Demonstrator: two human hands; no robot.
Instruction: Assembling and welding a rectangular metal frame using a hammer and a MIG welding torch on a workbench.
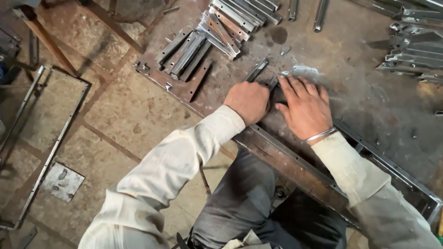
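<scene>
no packages, labels, signs, screens visible

A stone-slab floor, stained and dusty, is seen on the left, crossed by dark joints. A rectangular metal frame is laid flat on it, with a small square steel plate beside it. A rusty steel workbench is seen on the right, its surface scratched and lit evenly, without hard shadows.

Rusty rough steel worktable, dull grey metal strips, shiny silver bangle
</scene>
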